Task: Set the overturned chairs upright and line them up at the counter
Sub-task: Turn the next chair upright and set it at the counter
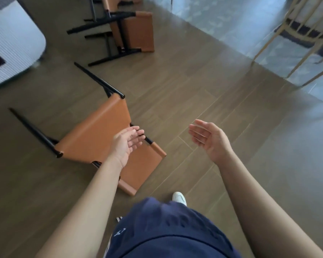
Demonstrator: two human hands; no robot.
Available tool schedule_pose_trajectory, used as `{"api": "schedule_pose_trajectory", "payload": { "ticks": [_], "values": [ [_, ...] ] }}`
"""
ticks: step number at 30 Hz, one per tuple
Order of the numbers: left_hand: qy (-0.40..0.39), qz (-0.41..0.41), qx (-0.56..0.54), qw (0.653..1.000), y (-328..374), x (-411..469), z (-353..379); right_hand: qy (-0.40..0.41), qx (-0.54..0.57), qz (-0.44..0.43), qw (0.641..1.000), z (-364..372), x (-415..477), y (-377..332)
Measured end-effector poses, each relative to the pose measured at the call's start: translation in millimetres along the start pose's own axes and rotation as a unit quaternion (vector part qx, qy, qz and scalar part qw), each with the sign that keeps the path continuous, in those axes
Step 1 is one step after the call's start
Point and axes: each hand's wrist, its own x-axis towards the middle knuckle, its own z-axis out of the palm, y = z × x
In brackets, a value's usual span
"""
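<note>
An orange leather chair with black metal legs (93,136) lies overturned on the wooden floor just ahead of me, its legs pointing up and left. A second orange chair (136,32) lies on its side further back, and part of a third (108,3) shows behind it. My left hand (127,144) hovers over the near chair's backrest, palm up and fingers straight, holding nothing. Out to the right, over bare floor, my right hand (209,140) is also empty, with relaxed fingers.
A white ribbed counter or cabinet (13,43) stands at the far left. A cream-framed chair (306,34) stands on the pale tiled floor at the upper right. My white shoe (179,198) and dark blue shorts are below.
</note>
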Motion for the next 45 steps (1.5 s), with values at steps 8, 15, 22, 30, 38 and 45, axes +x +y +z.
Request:
{"api": "schedule_pose_trajectory", "payload": {
  "ticks": [8, 15, 22, 30, 38, 45],
  "values": [
    [0.080, -0.010, -0.045, 0.996, -35, -16, -21, -0.057, -0.062, 0.064, 0.994, 11, 27, 13],
    [0.105, -0.009, -0.063, 0.992, -43, -12, -45, -0.078, -0.084, 0.093, 0.989, 39, 47, 33],
    [0.136, -0.016, -0.114, 0.984, -61, -1, -51, -0.095, -0.088, 0.129, 0.983, 51, 73, 49],
    [0.186, 0.028, -0.207, 0.960, -73, 30, -31, -0.144, -0.139, 0.171, 0.965, 66, 130, 56],
    [0.202, 0.057, -0.228, 0.951, -99, 68, -25, -0.200, -0.189, 0.183, 0.944, 73, 176, 95],
    [0.193, 0.069, -0.172, 0.963, -171, 129, -59, -0.202, -0.212, 0.201, 0.935, 55, 235, 188]
  ]
}}
